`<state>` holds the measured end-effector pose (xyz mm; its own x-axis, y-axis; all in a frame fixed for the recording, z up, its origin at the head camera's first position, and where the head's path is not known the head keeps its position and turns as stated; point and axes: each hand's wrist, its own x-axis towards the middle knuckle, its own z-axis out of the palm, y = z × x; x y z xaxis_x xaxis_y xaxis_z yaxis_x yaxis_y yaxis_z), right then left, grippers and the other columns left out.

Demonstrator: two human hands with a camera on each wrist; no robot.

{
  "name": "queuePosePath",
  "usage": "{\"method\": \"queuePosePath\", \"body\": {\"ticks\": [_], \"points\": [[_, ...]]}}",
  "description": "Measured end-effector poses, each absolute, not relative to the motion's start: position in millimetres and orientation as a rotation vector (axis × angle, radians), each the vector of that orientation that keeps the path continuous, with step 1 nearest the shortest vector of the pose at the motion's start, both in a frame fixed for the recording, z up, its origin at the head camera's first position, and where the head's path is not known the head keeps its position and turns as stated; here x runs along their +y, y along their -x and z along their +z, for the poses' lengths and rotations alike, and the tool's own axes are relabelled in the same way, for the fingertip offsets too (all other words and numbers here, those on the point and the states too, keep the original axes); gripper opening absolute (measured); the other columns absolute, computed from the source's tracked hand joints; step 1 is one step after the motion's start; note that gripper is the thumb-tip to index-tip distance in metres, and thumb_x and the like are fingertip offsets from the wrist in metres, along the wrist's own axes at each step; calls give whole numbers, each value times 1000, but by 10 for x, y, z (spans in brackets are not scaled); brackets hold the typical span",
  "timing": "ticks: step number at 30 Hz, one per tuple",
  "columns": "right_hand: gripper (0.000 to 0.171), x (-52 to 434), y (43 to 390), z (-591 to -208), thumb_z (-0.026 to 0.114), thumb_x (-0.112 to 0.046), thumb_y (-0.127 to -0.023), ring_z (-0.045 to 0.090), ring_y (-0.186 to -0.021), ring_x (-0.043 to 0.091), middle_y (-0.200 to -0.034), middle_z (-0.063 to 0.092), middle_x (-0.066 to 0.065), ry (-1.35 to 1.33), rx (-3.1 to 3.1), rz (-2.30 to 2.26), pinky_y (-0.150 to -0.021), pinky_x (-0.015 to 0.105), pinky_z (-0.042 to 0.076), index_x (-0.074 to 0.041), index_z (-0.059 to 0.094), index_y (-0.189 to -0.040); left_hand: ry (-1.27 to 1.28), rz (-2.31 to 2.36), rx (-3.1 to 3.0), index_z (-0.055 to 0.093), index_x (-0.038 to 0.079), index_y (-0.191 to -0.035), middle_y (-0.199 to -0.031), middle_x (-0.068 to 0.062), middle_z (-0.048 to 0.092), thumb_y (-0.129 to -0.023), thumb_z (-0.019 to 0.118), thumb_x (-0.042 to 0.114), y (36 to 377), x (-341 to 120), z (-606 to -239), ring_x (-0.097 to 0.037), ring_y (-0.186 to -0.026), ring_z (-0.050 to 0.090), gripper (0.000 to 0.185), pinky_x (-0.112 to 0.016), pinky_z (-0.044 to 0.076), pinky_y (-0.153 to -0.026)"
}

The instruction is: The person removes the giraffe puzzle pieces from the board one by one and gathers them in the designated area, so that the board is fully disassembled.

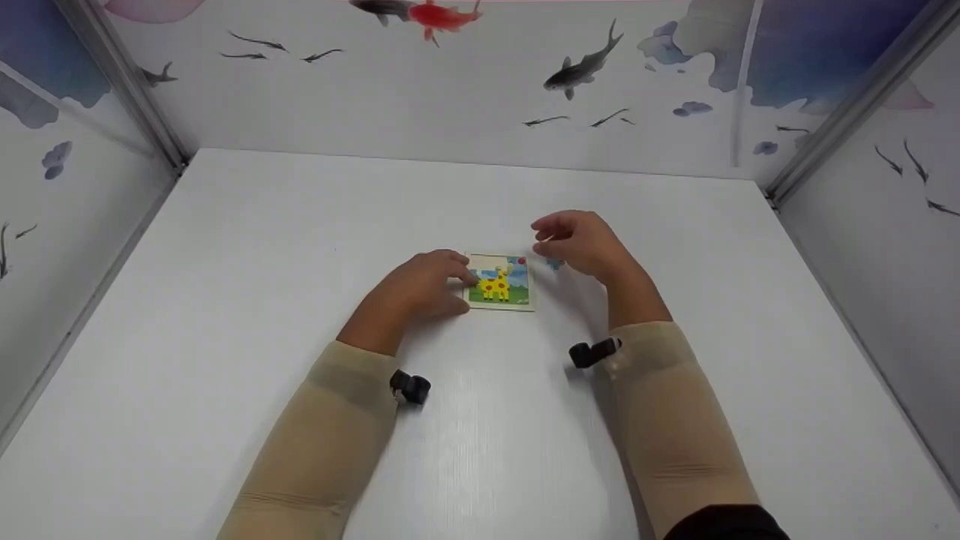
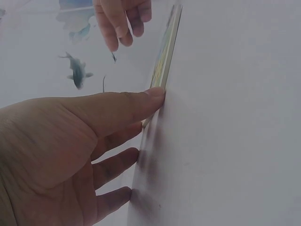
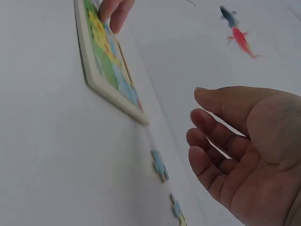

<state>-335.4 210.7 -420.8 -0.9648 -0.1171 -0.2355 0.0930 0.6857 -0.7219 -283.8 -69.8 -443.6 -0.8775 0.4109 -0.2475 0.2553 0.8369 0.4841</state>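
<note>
A small square wooden jigsaw board with a yellow spotted giraffe on a green and blue ground (image 1: 500,282) lies flat on the white table (image 1: 262,247), roughly at the table's centre. All positions below are given relative to this board.

The left hand (image 1: 424,286) rests on the table just beside the board's left edge. In the left wrist view its thumb tip (image 2: 153,96) presses against the edge of the board (image 2: 165,52); the other fingers lie loosely extended on the table surface. The hand grasps nothing; it only touches the board's rim.

The right hand (image 1: 577,241) hovers above and to the right of the board's far right corner, clear of it. In the right wrist view the hand (image 3: 244,150) is relaxed, its fingers (image 3: 209,126) loosely curved with nothing between them. The grip is released.

Two small loose blue jigsaw pieces (image 3: 160,165) lie on the table just beyond the board's right edge, below the right hand. One of them is partly visible in the head view (image 1: 554,263) beside the board's far right corner.

Both forearms wear beige sleeves (image 1: 330,435), each with a small black wrist camera (image 1: 410,387) on the near side of the board.
</note>
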Motion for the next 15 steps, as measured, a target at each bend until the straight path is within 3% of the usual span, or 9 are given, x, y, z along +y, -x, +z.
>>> {"method": "queuePosePath", "body": {"ticks": [7, 15], "points": [[38, 1867, 3324, -4248, 80, -28, -98, 63, -118, 23, -127, 70, 0, 126, 2629, -1102, -101, 41, 59, -23, 73, -135, -469, 659, 2658, 71, 29, -143, -167, 4, 48, -96, 79, 29, 2860, -723, -4450, -24, -161, 36, 47, -48, 30, -134], [34, 1801, 3312, -4368, 80, -26, -97, 62, -123, 23, -129, 70, 0, 134, 2599, -988, -110, 45, 55, -27, 74, -131, -438, 691, 2649, 71, 29, -143, -166, 6, 47, -95, 80, 28, 2850, -710, -4426, -24, -161, 36, 48, -48, 31, -133]]}}
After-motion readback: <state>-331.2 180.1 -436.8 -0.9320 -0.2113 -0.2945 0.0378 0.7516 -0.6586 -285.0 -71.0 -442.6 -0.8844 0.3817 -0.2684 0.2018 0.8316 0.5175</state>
